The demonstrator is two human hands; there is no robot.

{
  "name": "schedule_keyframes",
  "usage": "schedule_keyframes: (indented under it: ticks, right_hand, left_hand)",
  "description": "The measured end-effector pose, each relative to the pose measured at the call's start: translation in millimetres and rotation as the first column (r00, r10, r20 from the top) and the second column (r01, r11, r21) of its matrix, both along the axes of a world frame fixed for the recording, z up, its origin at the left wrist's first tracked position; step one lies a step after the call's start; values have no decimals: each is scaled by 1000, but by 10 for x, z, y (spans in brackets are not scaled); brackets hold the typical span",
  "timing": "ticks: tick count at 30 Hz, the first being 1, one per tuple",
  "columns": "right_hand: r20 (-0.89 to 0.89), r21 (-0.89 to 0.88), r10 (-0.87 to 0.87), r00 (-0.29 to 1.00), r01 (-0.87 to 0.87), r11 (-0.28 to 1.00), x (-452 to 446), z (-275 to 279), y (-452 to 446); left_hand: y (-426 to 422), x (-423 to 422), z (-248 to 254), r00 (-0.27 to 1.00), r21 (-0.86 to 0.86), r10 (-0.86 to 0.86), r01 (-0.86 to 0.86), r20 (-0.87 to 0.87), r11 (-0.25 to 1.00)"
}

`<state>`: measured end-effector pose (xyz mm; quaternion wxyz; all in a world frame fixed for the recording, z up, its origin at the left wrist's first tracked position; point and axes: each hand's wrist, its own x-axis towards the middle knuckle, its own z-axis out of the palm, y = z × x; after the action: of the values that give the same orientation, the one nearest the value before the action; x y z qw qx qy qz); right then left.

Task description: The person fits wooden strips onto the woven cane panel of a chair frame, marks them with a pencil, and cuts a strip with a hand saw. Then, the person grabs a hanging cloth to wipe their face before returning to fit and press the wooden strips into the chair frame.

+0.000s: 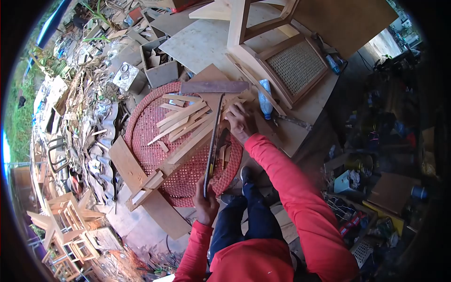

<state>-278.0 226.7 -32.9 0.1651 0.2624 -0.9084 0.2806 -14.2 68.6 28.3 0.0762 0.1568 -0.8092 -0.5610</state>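
My left hand (206, 207) is closed around the near end of a long saw (213, 145) with a thin dark frame. The saw stretches away from me across a long wooden board (183, 152). Beyond it, the curled fingers of my right hand (240, 121) grip a light wooden piece (230, 100) near the board's far end; the fingers partly hide it. Several cut wood strips (181, 120) lie just left of the saw. Underneath is a round red woven top (141, 145). A flat brownish-purple bar (213, 87) lies crosswise beyond the saw's tip.
A wooden chair frame with a cane panel (297, 63) rests on the worktable (197, 40) at the far right. A blue-white plastic bottle (265, 98) stands close to my right hand. Scrap and a metal can (129, 77) crowd the left; small wooden stools (70, 230) sit lower left.
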Motion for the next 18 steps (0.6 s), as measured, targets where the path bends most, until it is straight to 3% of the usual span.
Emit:
schedule_keyframes:
  ticks: [4, 7, 9, 11, 13, 16, 18]
  right_hand:
    - [-31, -26, 7, 999, -8, 1000, -21, -8, -5]
    - [-61, 0, 27, 998, -27, 1000, -52, 4, 28]
    - [-41, 19, 13, 999, -13, 1000, -29, 12, 18]
    - [-52, 4, 2, 999, -2, 1000, -28, -19, 4]
    - [-38, 3, 1, 999, -1, 1000, 44, -41, 11]
    - [-76, 5, 3, 997, -2, 1000, -31, -3, 15]
    - [-62, 15, -2, 998, 3, 1000, -61, 50, 4]
  left_hand:
    - [172, -1326, -251, 988, -29, -54, 50, -145, 998]
    - [170, -941, -64, 999, -36, -43, 42, -23, 998]
    - [94, -246, -156, 997, -17, -11, 9, -82, 1000]
    - [-11, 366, -56, 1000, 61, -22, 22, 3, 998]
    - [22, 26, 63, 1000, 22, -27, 27, -3, 999]
    - [132, -1164, -123, 998, 10, -56, 56, -26, 998]
    - [207, -1226, -189, 993, 28, -15, 19, -119, 999]
